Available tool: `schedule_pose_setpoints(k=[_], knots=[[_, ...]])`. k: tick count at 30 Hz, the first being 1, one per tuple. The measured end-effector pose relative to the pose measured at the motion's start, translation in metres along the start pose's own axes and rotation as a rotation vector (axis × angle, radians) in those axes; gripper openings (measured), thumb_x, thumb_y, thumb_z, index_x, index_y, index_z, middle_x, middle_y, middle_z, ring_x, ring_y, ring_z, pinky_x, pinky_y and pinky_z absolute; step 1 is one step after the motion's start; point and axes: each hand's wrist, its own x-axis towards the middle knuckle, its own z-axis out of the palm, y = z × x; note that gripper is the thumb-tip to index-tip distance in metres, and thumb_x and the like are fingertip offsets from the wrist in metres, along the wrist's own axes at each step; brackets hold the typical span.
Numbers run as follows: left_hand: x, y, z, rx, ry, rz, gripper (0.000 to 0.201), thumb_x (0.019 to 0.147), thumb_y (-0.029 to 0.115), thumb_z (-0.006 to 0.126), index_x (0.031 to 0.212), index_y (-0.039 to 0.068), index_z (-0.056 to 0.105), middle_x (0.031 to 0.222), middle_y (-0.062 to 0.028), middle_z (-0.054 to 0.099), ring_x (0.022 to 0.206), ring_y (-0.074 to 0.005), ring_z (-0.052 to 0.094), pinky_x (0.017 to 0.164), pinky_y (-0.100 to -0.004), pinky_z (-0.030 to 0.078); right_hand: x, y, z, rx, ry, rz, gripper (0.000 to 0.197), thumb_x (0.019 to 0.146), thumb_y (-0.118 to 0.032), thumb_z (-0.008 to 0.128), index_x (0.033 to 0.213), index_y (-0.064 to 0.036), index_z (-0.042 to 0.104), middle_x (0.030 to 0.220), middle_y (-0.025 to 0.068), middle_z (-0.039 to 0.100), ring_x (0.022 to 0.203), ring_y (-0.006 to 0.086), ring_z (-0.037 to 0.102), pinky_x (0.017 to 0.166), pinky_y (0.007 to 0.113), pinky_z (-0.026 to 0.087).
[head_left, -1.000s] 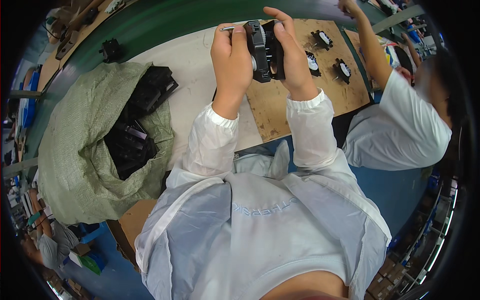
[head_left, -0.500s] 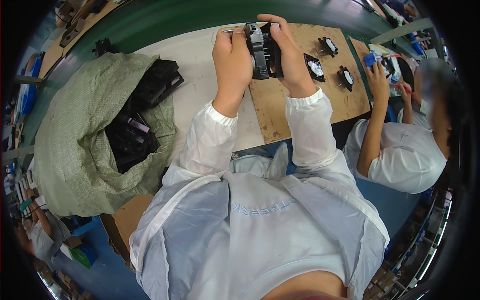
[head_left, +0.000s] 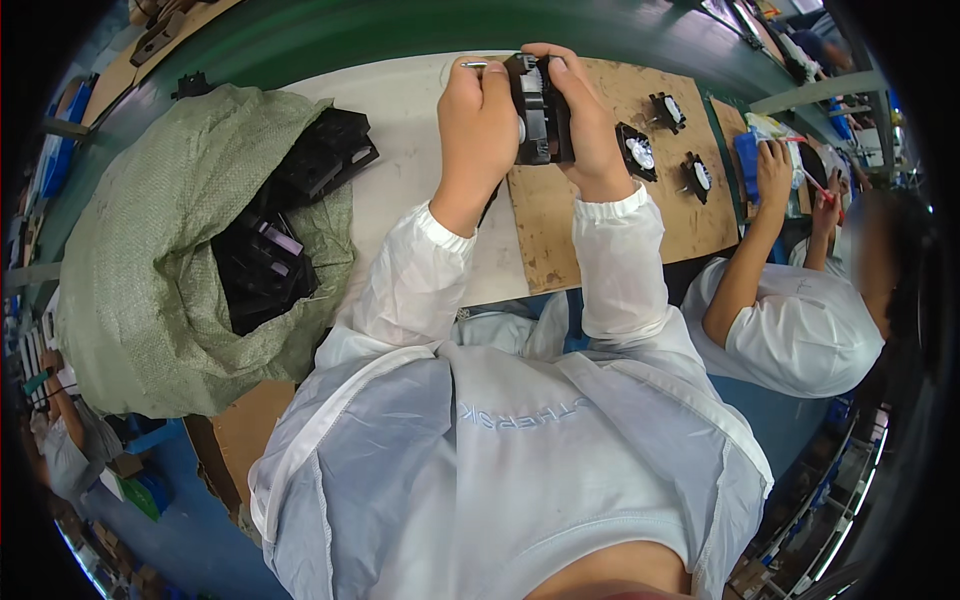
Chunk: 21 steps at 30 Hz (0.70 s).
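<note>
My two hands hold a black plastic assembly [head_left: 536,118] up over the far side of the work table. A pale toothed part shows near its top. My left hand [head_left: 476,125] grips its left side, with a thin shiny metal piece [head_left: 474,65] sticking out by the thumb; the rest of that piece is hidden. Around the right side, my right hand [head_left: 592,125] is closed with the thumb on top. Just right of it lies a black part with a white centre [head_left: 636,152] on the brown board [head_left: 560,235]. Two similar parts, one above [head_left: 667,112] and one below [head_left: 696,177], lie farther right.
A green woven sack [head_left: 150,260] full of black plastic parts [head_left: 270,255] stands at the left. Beyond the table runs a green surface [head_left: 400,25]. At the right a co-worker's hand [head_left: 773,175] is near a blue item [head_left: 746,155]. A cardboard box [head_left: 250,430] is below the sack.
The assembly in my hands has turned slightly, and its two sides look closer together. My view has shifted a little. The co-worker's hands at the right have moved.
</note>
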Motion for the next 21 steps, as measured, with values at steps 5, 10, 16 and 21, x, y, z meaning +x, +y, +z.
schedule_pose_setpoints(k=[5, 10, 16, 21], knots=[[-0.001, -0.006, 0.001, -0.004, -0.009, -0.012, 0.023, 0.099, 0.017, 0.042, 0.098, -0.003, 0.053, 0.09, -0.0172, 0.064, 0.077, -0.0238, 0.059, 0.072, -0.0342, 0.049, 0.002, 0.003, 0.004, -0.01, -0.009, 0.005, 0.032, 0.103, -0.03, 0.04, 0.126, -0.0113, 0.053, 0.107, 0.0078, 0.059, 0.086, 0.0142, 0.054, 0.074, 0.025, 0.046], [0.0, -0.006, 0.004, -0.012, -0.013, 0.009, 0.022, 0.099, 0.017, 0.041, 0.098, -0.003, 0.051, 0.091, -0.0173, 0.063, 0.077, -0.0237, 0.059, 0.072, -0.0342, 0.049, 0.005, 0.003, 0.003, -0.071, -0.027, -0.019, 0.033, 0.103, -0.028, 0.041, 0.129, -0.0099, 0.052, 0.107, 0.0084, 0.06, 0.086, 0.015, 0.056, 0.074, 0.026, 0.047], [0.018, -0.014, 0.006, -0.037, -0.008, 0.048, 0.025, 0.1, 0.02, 0.042, 0.101, -0.003, 0.052, 0.094, -0.0174, 0.063, 0.077, -0.0236, 0.059, 0.072, -0.0339, 0.049, 0.025, -0.007, 0.012, -0.288, -0.006, -0.048, 0.036, 0.103, -0.03, 0.038, 0.129, -0.0099, 0.052, 0.11, 0.0082, 0.061, 0.087, 0.0137, 0.057, 0.075, 0.025, 0.048], [0.048, -0.038, -0.008, -0.206, -0.066, -0.15, 0.029, 0.097, 0.023, 0.051, 0.108, -0.004, 0.054, 0.098, -0.0172, 0.064, 0.08, -0.0233, 0.06, 0.074, -0.0317, 0.049, 0.067, -0.005, 0.005, -0.387, -0.107, 0.064, 0.037, 0.103, -0.029, 0.038, 0.131, -0.0095, 0.052, 0.112, 0.0091, 0.062, 0.091, 0.0146, 0.058, 0.079, 0.026, 0.048]])
